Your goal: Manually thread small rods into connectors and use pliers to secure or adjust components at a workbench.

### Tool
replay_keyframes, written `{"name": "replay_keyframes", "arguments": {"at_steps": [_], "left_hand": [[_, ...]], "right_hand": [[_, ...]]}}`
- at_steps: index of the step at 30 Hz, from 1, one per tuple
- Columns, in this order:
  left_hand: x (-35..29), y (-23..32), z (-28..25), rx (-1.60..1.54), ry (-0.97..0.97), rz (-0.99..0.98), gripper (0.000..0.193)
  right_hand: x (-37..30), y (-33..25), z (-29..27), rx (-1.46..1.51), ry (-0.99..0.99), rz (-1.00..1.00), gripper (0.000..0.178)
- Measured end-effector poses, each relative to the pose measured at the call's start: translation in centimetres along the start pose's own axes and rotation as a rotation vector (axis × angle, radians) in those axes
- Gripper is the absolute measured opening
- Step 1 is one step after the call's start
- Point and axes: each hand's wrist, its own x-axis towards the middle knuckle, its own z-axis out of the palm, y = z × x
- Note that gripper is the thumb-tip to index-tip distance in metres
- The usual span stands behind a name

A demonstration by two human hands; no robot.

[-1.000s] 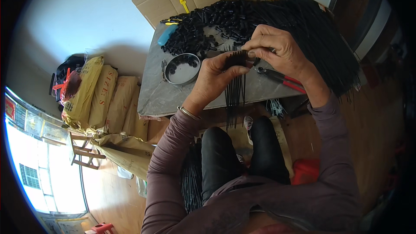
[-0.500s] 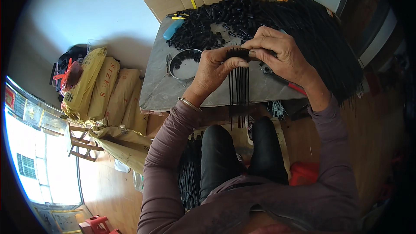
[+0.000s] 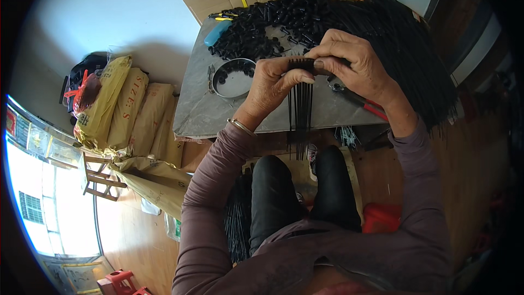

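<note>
Above the near part of the table, my left hand (image 3: pixel 273 86) pinches a short dark toothed strip (image 3: pixel 301 64) between thumb and fingers. Several thin black strands (image 3: pixel 300 112) hang straight down from that strip, past the table edge. My right hand (image 3: pixel 357 68) is closed at the strip's right end, thumb and fingertips pressed together; my fingers partly hide what is gripped there. Left of my hands lies a round shallow tray (image 3: pixel 217 81) holding small black parts. Behind them spreads a heap of black plastic pieces (image 3: pixel 262 24).
A large bundle of long black strands (image 3: pixel 401 43) covers the table's right side. A red-handled tool (image 3: pixel 374 110) lies near the front edge, and a light-blue object (image 3: pixel 218 33) sits at the left. Yellow sacks (image 3: pixel 128 101) stand by the wall; a red stool (image 3: pixel 121 283) is on the floor.
Both hands stay nearly in place, still on the toothed strip, whose teeth now show in a straighter row. The hanging strands have shifted slightly. The whole view has moved a little.
</note>
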Motion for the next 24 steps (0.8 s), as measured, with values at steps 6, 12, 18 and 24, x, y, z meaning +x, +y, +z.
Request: {"name": "replay_keyframes", "arguments": {"at_steps": [6,12,18,24], "left_hand": [[0.3,0.1,0.2,0.034,-0.012,0.041,0.035],[-0.3,-0.2,0.6,0.079,-0.106,0.000,0.036],[-2.4,-2.7,2.8,-0.170,-0.108,-0.085,0.030],[-5.9,-5.6,3.9,0.639,-0.284,0.229,0.043]], "right_hand": [[0.7,-0.5,-0.7,-0.026,-0.061,-0.011,0.012],[0.5,0.3,0.4,0.040,-0.003,-0.055,0.019],[1.4,-0.4,1.2,-0.104,-0.030,-0.142,0.017],[1.7,-0.9,1.8,-0.087,-0.026,-0.055,0.008]]}}
